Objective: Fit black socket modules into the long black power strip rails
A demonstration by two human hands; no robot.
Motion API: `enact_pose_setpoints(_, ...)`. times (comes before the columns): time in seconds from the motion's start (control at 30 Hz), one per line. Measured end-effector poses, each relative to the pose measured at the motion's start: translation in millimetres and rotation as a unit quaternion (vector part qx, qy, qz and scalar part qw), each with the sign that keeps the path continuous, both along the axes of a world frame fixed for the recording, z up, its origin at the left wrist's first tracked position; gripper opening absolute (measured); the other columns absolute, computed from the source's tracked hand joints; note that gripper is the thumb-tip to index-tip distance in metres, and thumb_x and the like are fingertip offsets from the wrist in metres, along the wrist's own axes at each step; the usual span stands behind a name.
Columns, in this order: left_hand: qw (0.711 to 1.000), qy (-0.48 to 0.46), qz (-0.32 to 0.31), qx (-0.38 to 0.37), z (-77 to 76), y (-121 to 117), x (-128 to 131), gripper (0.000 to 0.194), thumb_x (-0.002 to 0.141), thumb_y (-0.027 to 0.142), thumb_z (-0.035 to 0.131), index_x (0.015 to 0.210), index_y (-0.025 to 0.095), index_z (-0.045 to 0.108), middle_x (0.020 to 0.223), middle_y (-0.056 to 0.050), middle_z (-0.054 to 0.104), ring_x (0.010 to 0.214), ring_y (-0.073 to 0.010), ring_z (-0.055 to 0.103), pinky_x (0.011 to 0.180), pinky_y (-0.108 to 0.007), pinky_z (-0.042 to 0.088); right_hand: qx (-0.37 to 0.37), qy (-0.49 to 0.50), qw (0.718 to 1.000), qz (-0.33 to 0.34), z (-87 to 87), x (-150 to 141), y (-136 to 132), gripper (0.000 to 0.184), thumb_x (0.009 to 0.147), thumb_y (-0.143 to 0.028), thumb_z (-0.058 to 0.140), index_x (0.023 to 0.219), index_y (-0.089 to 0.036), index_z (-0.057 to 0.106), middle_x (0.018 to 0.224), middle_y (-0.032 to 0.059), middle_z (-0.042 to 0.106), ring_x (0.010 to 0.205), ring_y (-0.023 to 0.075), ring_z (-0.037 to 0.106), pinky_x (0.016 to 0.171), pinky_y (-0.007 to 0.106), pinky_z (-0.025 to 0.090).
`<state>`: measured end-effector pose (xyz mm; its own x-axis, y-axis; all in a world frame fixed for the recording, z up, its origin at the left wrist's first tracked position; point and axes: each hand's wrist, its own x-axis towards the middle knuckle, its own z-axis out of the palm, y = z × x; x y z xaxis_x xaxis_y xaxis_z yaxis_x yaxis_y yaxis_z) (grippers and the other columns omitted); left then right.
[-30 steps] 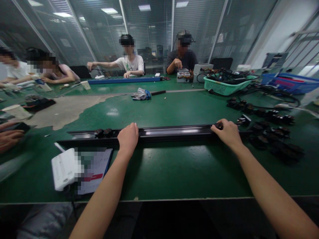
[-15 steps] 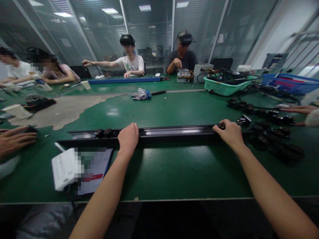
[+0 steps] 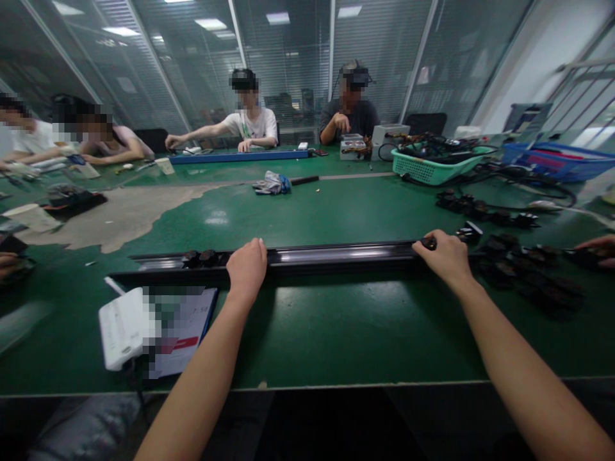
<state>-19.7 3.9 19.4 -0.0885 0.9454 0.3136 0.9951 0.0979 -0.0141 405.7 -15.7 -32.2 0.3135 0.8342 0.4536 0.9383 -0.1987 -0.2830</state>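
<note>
Gripping rail (image 3: 336, 255) with left hand (image 3: 246, 272), just beside two black parts (image 3: 200, 258) in its channel. Pinching single part (image 3: 428, 243) with right hand (image 3: 446, 257), toward rail's right end. Seeing rail across green table (image 3: 336, 333), white device (image 3: 125, 326) near left end, loose pile (image 3: 528, 272) beyond right hand.

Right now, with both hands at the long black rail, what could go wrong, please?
The small black part could slip from the right hand or catch on the long black rail. If the left hand shifts the rail, its right end may push the loose black parts crowded there. Another person's hand at the right edge is near those parts too, so a bump seems possible.
</note>
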Motion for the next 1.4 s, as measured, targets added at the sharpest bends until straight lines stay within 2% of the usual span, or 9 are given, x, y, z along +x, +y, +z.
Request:
enact_pose_setpoints(0.4,1.000,0.003,0.002,-0.001,1.6,-0.4,1.4,0.049,0.102,0.034,0.018,0.101,0.016,0.063,0.095,-0.014,0.072,0.089,-0.0274,0.070,0.075,-0.034,0.050,-0.012,0.002,1.000,-0.011,-1.4,5.3,1.6,0.041,0.078,-0.053,0.052,0.093,-0.018,0.066,0.085,0.0119,0.067,0.086,0.0289,0.059,0.080,0.041,0.042)
enact_pose_setpoints(1.03,1.000,0.007,0.001,0.000,3.0,-1.5,2.1,0.050,0.102,0.033,0.016,0.100,0.016,0.063,0.094,-0.014,0.072,0.089,-0.0272,0.070,0.074,-0.033,0.050,-0.049,0.018,0.998,-0.042,-4.0,14.5,5.6,0.045,0.077,-0.056,0.051,0.095,-0.017,0.061,0.088,0.0138,0.066,0.087,0.0311,0.060,0.082,0.044,0.041)
enact_pose_setpoints(1.4,1.000,0.009,0.004,-0.001,1.1,-0.1,0.6,0.053,0.101,0.034,0.015,0.102,0.015,0.064,0.095,-0.015,0.072,0.090,-0.0271,0.070,0.074,-0.033,0.050,-0.021,0.001,0.999,-0.039,-3.4,11.1,4.0,0.041,0.077,-0.054,0.051,0.093,-0.018,0.063,0.083,0.0122,0.066,0.082,0.0288,0.060,0.078,0.042,0.043)
